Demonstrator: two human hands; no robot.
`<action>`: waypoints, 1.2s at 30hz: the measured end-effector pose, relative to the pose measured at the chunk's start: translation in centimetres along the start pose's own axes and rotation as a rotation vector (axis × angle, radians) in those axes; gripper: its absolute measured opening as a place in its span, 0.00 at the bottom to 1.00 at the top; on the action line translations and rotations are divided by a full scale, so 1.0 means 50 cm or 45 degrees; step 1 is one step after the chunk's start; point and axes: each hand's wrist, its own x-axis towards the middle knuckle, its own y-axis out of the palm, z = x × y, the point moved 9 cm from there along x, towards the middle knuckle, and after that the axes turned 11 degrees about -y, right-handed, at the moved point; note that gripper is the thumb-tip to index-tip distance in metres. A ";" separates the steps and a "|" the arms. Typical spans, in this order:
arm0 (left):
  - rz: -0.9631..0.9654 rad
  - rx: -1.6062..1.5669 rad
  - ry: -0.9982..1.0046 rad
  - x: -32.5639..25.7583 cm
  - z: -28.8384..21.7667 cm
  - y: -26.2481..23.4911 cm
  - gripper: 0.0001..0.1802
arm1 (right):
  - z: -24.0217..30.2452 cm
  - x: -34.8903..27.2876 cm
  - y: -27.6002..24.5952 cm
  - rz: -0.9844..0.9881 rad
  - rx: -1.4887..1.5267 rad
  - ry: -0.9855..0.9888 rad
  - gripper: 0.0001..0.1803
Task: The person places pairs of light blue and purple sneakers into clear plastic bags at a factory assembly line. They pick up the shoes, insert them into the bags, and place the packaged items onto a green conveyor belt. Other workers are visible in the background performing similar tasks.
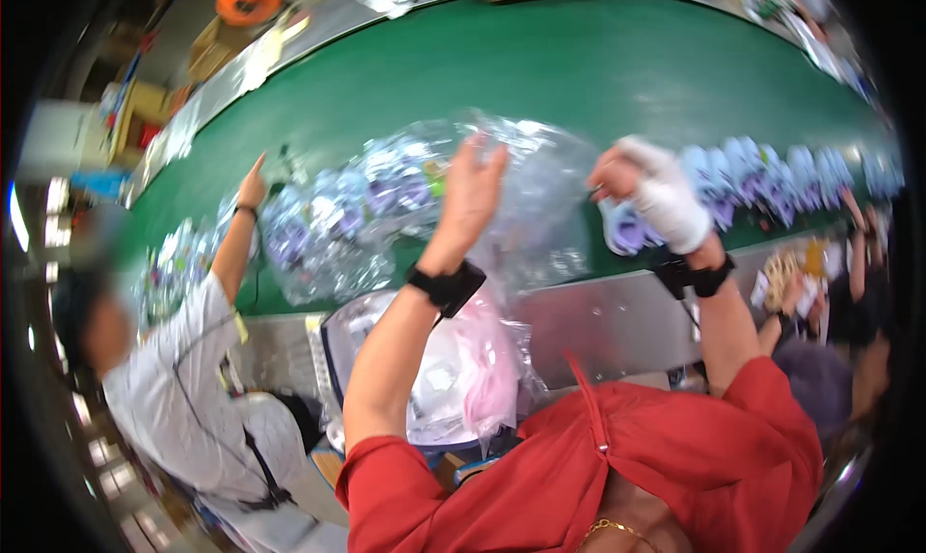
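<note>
A large clear plastic bag [540, 182], smeared by motion, billows over the green belt in front of me. At its upper left part, my left hand [471, 196] points upward with the bag's film at its fingertips; it appears to pinch the film, though blur softens the grip. My right hand [656, 187] has a white covering over its back and wrist, with bare fingers curled together; what they hold, if anything, cannot be made out. Just under and beside it lie light-blue and purple slippers [632, 230]. More bagged slippers [352, 206] line the belt left of my left hand.
The green conveyor belt [463, 52] runs across, edged by a metal rail [608, 331]. Below my left forearm sits an open bin [335, 346] with pink and clear plastic bags [487, 365]. A co-worker in white [169, 360] reaches over the belt at left; others work at right.
</note>
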 end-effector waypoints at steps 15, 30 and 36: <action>0.109 -0.302 -0.290 -0.151 -0.104 -0.015 0.11 | -0.084 -0.166 -0.061 -0.286 -0.840 -0.036 0.08; 0.709 0.248 -0.039 -0.408 -0.272 0.209 0.13 | -0.302 -0.155 0.063 0.037 -1.103 -0.458 0.15; -0.184 0.385 0.099 -0.204 -0.159 0.025 0.14 | -0.140 -0.227 0.226 0.657 -0.938 -0.275 0.11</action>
